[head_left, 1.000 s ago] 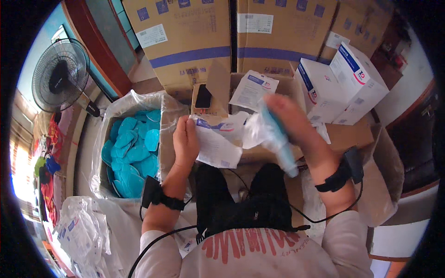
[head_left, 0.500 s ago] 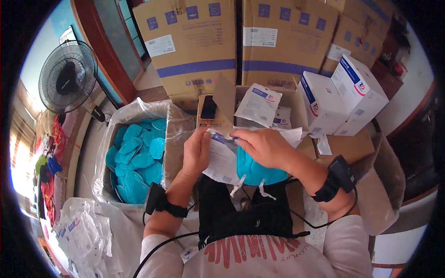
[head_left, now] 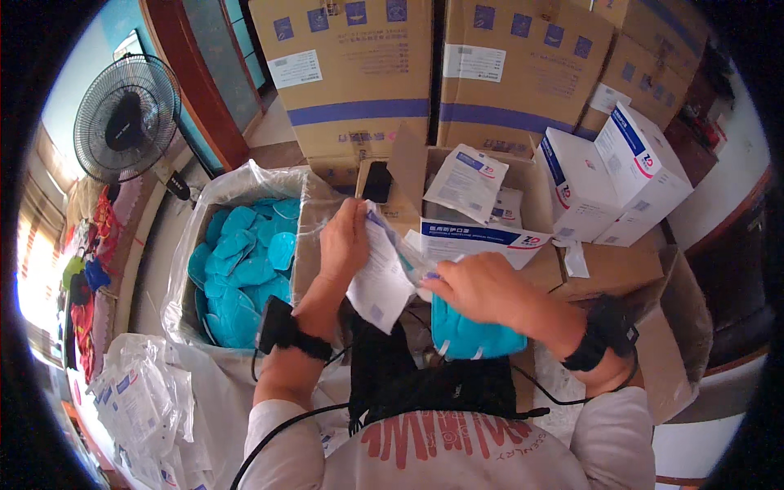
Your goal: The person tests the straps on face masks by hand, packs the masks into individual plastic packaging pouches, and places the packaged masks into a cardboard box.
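In front of my lap, my left hand (head_left: 345, 241) pinches the upper left edge of a white printed pouch (head_left: 378, 282), which hangs tilted with its mouth spread. My right hand (head_left: 478, 282) is closed, thumb and fingertips at the pouch's right edge. Beneath that hand hangs a teal folded face mask (head_left: 475, 333) with white loop ends at its lower edge; the palm hides its upper part. To the left stands a plastic-lined carton (head_left: 314, 286) of many similar teal masks (head_left: 245, 261).
Ahead, an open white box (head_left: 482, 238) holds sealed pouches (head_left: 467, 181); a black phone (head_left: 376, 181) lies beside it. White boxes (head_left: 641, 180) stand right, large cartons (head_left: 359, 82) behind. Loose pouches (head_left: 143, 408) pile at lower left, below a fan (head_left: 126, 122).
My hands have moved apart; the right one came down and right with the mask. The pouch has turned steeper and its mouth has spread wider. The view has shifted slightly.
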Demonstrator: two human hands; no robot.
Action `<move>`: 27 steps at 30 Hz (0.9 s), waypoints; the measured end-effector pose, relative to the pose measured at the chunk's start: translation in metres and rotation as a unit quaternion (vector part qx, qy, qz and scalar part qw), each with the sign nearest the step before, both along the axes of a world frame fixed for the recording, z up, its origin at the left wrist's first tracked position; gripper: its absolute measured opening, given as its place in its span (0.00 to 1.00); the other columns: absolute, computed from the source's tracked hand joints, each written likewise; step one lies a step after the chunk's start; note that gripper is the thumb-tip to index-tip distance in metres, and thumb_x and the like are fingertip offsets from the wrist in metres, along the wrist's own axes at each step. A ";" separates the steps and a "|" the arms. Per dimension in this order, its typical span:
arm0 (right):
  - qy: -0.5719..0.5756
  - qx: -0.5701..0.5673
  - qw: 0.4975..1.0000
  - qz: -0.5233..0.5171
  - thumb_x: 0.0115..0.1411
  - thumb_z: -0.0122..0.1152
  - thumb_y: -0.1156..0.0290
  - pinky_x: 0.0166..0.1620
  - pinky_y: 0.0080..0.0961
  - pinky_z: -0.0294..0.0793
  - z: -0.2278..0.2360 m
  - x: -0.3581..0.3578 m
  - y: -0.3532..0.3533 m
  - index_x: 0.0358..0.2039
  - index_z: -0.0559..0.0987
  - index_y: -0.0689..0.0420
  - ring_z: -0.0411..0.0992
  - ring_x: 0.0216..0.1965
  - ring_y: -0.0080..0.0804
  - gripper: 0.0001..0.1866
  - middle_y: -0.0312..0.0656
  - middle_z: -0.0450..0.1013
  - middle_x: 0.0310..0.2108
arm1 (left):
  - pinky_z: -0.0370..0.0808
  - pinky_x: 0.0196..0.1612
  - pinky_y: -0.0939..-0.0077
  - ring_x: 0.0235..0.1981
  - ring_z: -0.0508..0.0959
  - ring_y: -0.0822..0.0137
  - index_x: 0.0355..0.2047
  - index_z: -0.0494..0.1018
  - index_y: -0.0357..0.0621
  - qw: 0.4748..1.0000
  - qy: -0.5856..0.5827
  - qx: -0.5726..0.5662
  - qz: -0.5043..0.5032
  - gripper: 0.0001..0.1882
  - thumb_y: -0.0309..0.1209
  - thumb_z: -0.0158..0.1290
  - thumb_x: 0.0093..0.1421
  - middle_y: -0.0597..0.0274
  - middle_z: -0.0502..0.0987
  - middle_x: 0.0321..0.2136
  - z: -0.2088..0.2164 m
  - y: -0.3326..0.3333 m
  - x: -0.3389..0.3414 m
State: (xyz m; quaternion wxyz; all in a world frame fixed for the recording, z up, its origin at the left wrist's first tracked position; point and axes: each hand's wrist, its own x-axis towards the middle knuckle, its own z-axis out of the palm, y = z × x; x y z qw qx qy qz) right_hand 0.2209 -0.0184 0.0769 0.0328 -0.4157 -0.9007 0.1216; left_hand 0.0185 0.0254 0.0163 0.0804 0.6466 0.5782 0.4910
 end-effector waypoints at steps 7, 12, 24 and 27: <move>0.064 0.011 0.998 0.004 0.54 0.44 0.58 0.28 0.43 0.67 -0.007 0.011 0.002 0.22 0.72 0.57 0.69 0.22 0.49 0.16 0.49 0.70 0.19 | 0.67 0.30 0.62 0.29 0.71 0.46 0.32 0.65 0.40 0.996 -0.018 -0.034 -0.086 0.10 0.33 0.39 0.58 0.45 0.71 0.23 0.006 0.001 0.000; 0.196 0.003 0.981 0.009 0.55 0.45 0.62 0.29 0.37 0.67 -0.018 0.009 0.027 0.31 0.71 0.57 0.69 0.27 0.47 0.12 0.47 0.71 0.25 | 0.67 0.29 0.63 0.28 0.71 0.46 0.32 0.66 0.39 0.990 -0.037 -0.036 -0.130 0.08 0.30 0.41 0.57 0.45 0.70 0.23 0.012 -0.009 0.005; 0.086 -0.006 0.996 -0.023 0.49 0.49 0.67 0.32 0.42 0.68 -0.024 -0.006 0.034 0.36 0.71 0.53 0.70 0.29 0.47 0.13 0.48 0.71 0.25 | 0.69 0.24 0.64 0.24 0.72 0.53 0.28 0.67 0.42 0.963 0.132 0.089 -0.219 0.05 0.25 0.48 0.49 0.55 0.71 0.22 0.008 -0.018 0.014; 0.070 -0.048 0.996 0.007 0.47 0.49 0.68 0.32 0.41 0.67 -0.028 -0.008 0.034 0.32 0.72 0.56 0.69 0.29 0.48 0.11 0.49 0.71 0.25 | 0.68 0.23 0.65 0.23 0.72 0.54 0.28 0.67 0.42 0.948 0.162 0.128 -0.241 0.06 0.25 0.49 0.47 0.56 0.70 0.20 0.005 -0.018 0.015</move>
